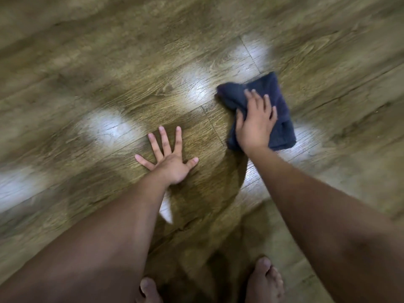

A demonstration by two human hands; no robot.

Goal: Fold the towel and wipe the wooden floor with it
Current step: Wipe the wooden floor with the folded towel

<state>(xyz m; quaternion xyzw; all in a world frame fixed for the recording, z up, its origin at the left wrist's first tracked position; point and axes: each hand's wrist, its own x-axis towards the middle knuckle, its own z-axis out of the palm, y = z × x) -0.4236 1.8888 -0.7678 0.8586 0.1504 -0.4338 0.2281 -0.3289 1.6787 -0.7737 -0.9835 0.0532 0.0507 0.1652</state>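
Observation:
A dark blue towel (276, 99), folded into a thick pad, lies on the wooden floor (153, 88) right of centre. My right hand (255, 121) lies flat on top of it, fingers spread and straight, pressing it down. My left hand (169, 156) is planted on the bare floor to the left of the towel, palm down, all fingers splayed wide. The two hands are about a hand's width apart. The towel's left corner is bunched up past my fingertips.
Brown wood-grain planks fill the view, with bright glare patches (105, 127) in a diagonal band. My bare feet (264, 281) stand at the bottom edge. The outer parts of the picture are smeared by motion blur.

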